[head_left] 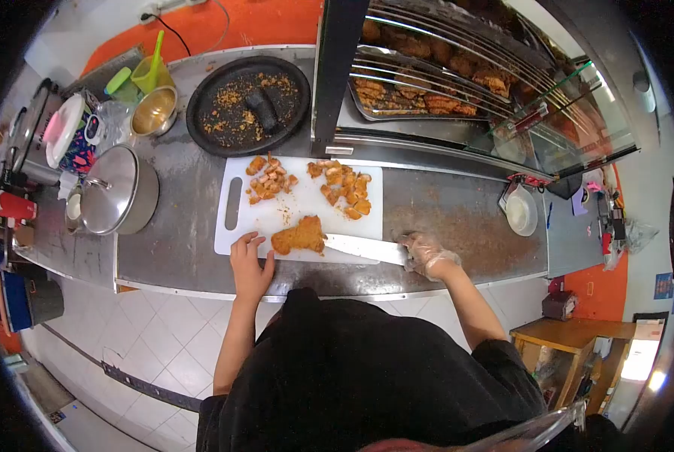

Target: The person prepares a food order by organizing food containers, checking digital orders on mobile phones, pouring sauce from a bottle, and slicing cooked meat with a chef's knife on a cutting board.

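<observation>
My right hand (427, 255), in a clear plastic glove, grips a large knife (363, 247) by its handle. The wide blade points left, its tip at the right edge of a golden breaded cutlet (298, 235). Bare and with its fingers apart, my left hand (251, 260) rests at the front edge of the white cutting board (235, 239), just left of the cutlet. Farther back on the board lie two piles of cut breaded pieces, a left pile (268, 181) and a right pile (342, 187).
Behind the board sit a black round tray (201, 124) with crumbs and a glass display case (427, 147) of fried food. A lidded steel pot (137, 196) and metal bowl (155, 113) stand left. A white bowl (519, 211) is at the right.
</observation>
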`<state>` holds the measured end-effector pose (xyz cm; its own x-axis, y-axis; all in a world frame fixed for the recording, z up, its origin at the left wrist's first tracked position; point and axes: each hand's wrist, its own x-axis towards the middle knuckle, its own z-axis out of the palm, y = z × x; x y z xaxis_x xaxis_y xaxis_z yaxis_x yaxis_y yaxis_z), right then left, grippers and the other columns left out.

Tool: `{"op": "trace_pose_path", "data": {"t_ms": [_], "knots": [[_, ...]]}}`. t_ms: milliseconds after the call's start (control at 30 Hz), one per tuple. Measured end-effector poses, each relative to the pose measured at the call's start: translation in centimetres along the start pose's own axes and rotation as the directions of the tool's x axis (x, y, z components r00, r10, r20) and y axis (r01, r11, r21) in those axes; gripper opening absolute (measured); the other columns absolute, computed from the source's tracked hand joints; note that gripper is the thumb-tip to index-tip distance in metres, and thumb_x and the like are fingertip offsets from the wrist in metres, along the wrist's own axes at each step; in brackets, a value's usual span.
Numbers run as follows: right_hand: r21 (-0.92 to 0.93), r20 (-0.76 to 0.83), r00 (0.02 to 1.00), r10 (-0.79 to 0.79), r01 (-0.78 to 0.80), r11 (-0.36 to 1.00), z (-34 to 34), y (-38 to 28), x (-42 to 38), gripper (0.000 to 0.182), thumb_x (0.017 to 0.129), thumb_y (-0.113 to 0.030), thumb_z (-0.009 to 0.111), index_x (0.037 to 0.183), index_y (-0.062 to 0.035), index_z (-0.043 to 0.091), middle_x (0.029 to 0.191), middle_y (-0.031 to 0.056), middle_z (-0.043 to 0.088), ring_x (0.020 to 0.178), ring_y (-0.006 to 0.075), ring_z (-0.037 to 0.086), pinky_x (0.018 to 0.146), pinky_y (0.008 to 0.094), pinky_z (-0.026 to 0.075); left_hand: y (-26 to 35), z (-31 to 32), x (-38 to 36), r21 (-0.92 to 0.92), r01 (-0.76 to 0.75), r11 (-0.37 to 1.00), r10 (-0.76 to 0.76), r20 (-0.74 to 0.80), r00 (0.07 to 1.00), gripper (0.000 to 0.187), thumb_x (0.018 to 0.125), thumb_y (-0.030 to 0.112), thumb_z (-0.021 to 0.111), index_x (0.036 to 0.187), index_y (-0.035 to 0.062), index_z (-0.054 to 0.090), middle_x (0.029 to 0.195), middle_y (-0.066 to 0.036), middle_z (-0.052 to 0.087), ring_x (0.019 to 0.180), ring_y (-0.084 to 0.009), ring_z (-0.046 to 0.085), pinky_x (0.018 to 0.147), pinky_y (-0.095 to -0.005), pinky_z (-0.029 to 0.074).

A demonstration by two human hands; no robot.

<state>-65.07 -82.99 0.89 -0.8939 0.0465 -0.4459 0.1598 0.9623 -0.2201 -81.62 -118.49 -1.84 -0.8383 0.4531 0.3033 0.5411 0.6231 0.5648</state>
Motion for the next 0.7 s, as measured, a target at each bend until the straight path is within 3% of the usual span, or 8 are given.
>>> {"op": "trace_pose_path", "data": {"t_ms": [167, 233, 300, 367, 500, 567, 633, 700], "knots": [[-0.067, 0.124, 0.987, 0.103, -0.095, 0.993, 3.2, 2.2, -1.4, 0.058, 0.065, -0.021, 0.073, 0.118, -0.0123, 0.05, 0.11, 0.0157, 0.056, 0.105, 0.03, 0.052, 0.09, 0.0378, 0.042, -0.6, 0.6, -0.2, -0.011, 0.038, 0.999, -0.038, 0.004, 0.999, 0.032, 0.07, 0.011, 0.065, 0.099, 0.006, 0.055, 0.11, -0.011, 0.05, 0.104, -0.0306, 0.044, 0.086, -0.0402, 0.036], [0.192, 0.131, 0.972, 0.197, -0.22, 0.956, 2.4, 1.8, -3.3, 0.059, 0.064, -0.023, 0.074, 0.117, -0.0144, 0.05, 0.106, 0.0144, 0.059, 0.101, 0.03, 0.056, 0.085, 0.0374, 0.045, -0.3, 0.7, 0.1, -0.04, 0.038, 0.998, -0.037, 0.031, 0.999, 0.034, 0.068, 0.014, 0.067, 0.099, 0.0065, 0.055, 0.11, -0.01, 0.05, 0.104, -0.0302, 0.043, 0.086, -0.0407, 0.036], [0.163, 0.124, 0.977, 0.176, -0.195, 0.967, -0.3, 1.2, -4.8, 0.059, 0.062, -0.027, 0.076, 0.115, -0.0161, 0.052, 0.103, 0.0129, 0.061, 0.097, 0.0303, 0.058, 0.081, 0.037, 0.046, 0.7, 0.6, 0.3, 0.024, 0.066, 0.998, -0.067, 0.091, 0.994, 0.036, 0.067, 0.016, 0.069, 0.099, 0.0071, 0.056, 0.111, -0.01, 0.05, 0.105, -0.03, 0.043, 0.086, -0.0413, 0.035], [0.16, 0.352, 0.913, 0.204, -0.274, 0.948, -4.3, 0.4, -6.3, 0.071, 0.064, -0.025, 0.074, 0.128, -0.0174, 0.043, 0.123, 0.0106, 0.052, 0.108, 0.0277, 0.053, 0.089, 0.0363, 0.044, 0.9, 1.1, 0.2, 0.087, 0.09, 0.992, -0.102, 0.15, 0.983, 0.038, 0.066, 0.018, 0.07, 0.099, 0.0078, 0.056, 0.111, -0.009, 0.049, 0.105, -0.0298, 0.043, 0.086, -0.0419, 0.035], [0.316, 0.36, 0.876, 0.322, -0.439, 0.841, -7.0, 0.0, -7.0, 0.067, 0.066, -0.029, 0.075, 0.125, -0.0135, 0.047, 0.115, 0.0145, 0.057, 0.1, 0.0275, 0.058, 0.086, 0.0327, 0.045, -0.3, 2.3, 0.6, 0.041, 0.127, 0.991, -0.131, 0.112, 0.985, 0.047, 0.061, 0.024, 0.075, 0.103, 0.0098, 0.057, 0.115, -0.009, 0.047, 0.108, -0.0293, 0.041, 0.088, -0.0428, 0.033], [0.46, 0.221, 0.919, 0.327, -0.394, 0.796, -7.2, -1.6, -6.7, 0.055, 0.072, -0.032, 0.07, 0.12, -0.0111, 0.052, 0.107, 0.0159, 0.06, 0.095, 0.028, 0.059, 0.083, 0.0327, 0.046, -1.2, 2.0, 1.7, 0.031, 0.108, 0.994, -0.111, 0.128, 0.985, 0.05, 0.06, 0.025, 0.076, 0.104, 0.0103, 0.057, 0.116, -0.01, 0.046, 0.108, -0.0292, 0.04, 0.089, -0.0427, 0.033], [0.346, -0.014, 0.978, 0.208, -0.191, 0.919, -6.4, -3.6, -4.5, 0.022, 0.082, -0.028, 0.061, 0.092, -0.009, 0.058, 0.082, 0.0149, 0.063, 0.072, 0.0231, 0.062, 0.061, 0.0353, 0.049, -1.9, 1.5, 2.5, -0.005, -0.043, 0.999, 0.043, 0.206, 0.978, 0.051, 0.06, 0.022, 0.075, 0.106, 0.0107, 0.057, 0.117, -0.011, 0.045, 0.109, -0.0294, 0.039, 0.091, -0.0421, 0.032], [0.129, -0.138, 0.989, 0.049, -0.031, 0.991, -4.4, -6.1, -2.3, 0.02, 0.086, -0.026, 0.053, 0.094, -0.0084, 0.057, 0.082, 0.0183, 0.062, 0.076, 0.0314, 0.062, 0.064, 0.0407, 0.049, -1.3, 0.6, 3.1, -0.007, -0.083, 0.997, 0.082, 0.207, 0.975, 0.05, 0.06, 0.019, 0.075, 0.105, 0.0099, 0.056, 0.116, -0.011, 0.045, 0.109, -0.0303, 0.04, 0.091, -0.0417, 0.032]]}}
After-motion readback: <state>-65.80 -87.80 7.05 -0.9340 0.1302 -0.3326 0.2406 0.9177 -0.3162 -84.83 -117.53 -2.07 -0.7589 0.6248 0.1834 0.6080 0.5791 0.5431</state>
